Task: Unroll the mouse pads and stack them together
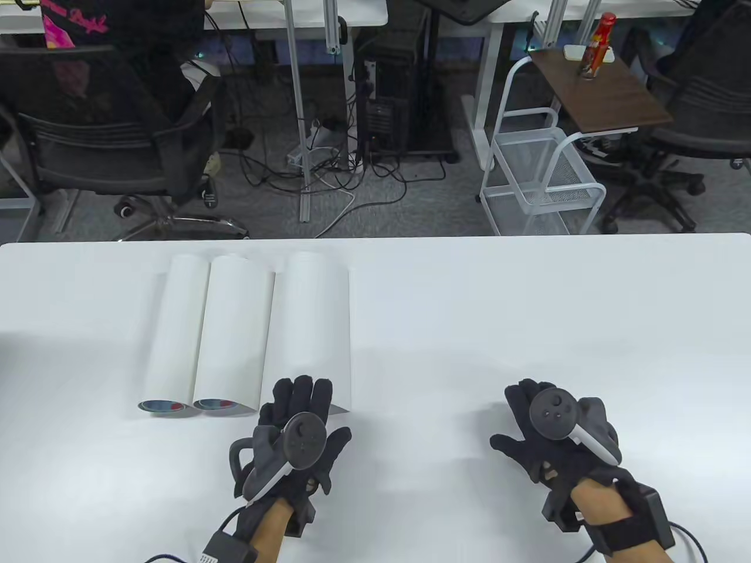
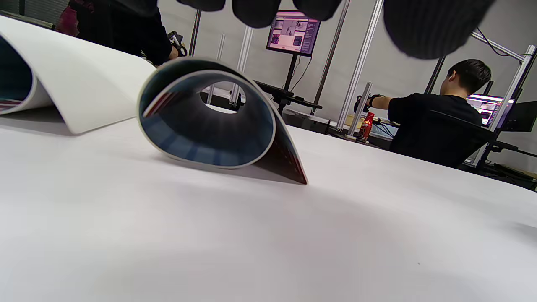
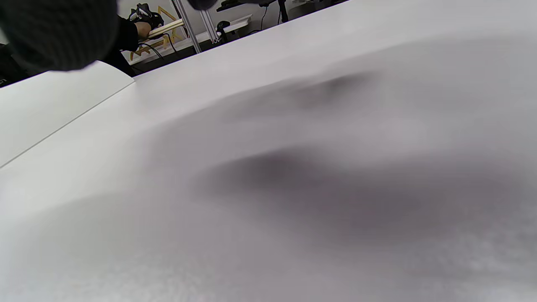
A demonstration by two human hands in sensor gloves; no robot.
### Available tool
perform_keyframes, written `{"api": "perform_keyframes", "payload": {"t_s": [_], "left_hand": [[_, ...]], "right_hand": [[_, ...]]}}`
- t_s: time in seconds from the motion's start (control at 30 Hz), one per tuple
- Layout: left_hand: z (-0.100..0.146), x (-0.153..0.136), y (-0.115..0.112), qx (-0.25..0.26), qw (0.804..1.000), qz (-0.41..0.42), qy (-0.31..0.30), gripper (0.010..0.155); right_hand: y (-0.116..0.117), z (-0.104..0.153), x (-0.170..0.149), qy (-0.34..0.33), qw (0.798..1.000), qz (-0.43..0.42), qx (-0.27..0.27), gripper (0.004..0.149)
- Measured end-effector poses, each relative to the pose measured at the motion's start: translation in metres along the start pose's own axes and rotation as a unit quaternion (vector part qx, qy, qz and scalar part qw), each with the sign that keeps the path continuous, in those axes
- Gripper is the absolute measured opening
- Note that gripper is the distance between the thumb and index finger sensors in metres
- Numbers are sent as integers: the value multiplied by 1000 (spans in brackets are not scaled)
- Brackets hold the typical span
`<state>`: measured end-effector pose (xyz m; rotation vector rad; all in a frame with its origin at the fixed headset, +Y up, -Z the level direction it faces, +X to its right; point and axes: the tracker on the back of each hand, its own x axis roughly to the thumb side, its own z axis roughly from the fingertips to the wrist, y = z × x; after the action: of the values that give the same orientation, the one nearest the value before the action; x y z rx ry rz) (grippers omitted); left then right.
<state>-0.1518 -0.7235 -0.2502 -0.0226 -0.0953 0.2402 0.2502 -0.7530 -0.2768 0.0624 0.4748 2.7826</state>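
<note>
Table view shows my left hand [image 1: 293, 437] palm-down with fingers spread, holding nothing, its fingertips at the near end of the third pad [image 1: 314, 328]. My right hand [image 1: 557, 434] lies well apart on bare table [image 1: 528, 305], fingers loosely curled, holding nothing. Between my hands and off to the right of my right hand there is wide open white surface out to the table's edge. Ahead and left of my left hand lie three white rolls side by side, touching: the left roll [image 1: 176, 334], the middle roll [image 1: 234, 334], then the third pad, which looks looser. From the left wrist, the middle roll [image 2: 205, 121] is a loose curl, blue inside with a red edge
</note>
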Motion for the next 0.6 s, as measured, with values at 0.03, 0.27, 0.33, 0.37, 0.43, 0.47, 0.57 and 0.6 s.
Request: {"api": "perform_keyframes", "payload": {"t_s": [0.03, 0.27, 0.33, 0.37, 0.43, 0.47, 0.57, 0.6], "left_hand": [[0, 0, 0, -1, 1000, -2, 0, 82], [0, 1, 0, -1, 1000, -8, 4, 82], [0, 1, 1, 0, 1000, -8, 7, 82], [0, 0, 0, 0, 1000, -8, 11, 81], [-1, -1, 0, 0, 1000, -9, 17, 82], [-2, -1, 0, 0, 1000, -9, 20, 82], [-5, -3, 1, 0, 999, -14, 30, 82], [-6, -3, 2, 3, 999, -15, 33, 82]], "right_hand": [[0, 0, 0, 0, 1000, 0, 0, 85], [-1, 0, -1, 0, 1000, -7, -5, 85], [-1, 0, -1, 0, 1000, -8, -7, 85], [-1, 0, -2, 0, 1000, -10, -7, 85], [-1, 0, -2, -1, 1000, -10, -8, 85], [-2, 0, -2, -1, 1000, -11, -9, 85], [-2, -1, -2, -3, 1000, -13, -13, 85], [-2, -1, -2, -4, 1000, -14, -14, 85]]}}
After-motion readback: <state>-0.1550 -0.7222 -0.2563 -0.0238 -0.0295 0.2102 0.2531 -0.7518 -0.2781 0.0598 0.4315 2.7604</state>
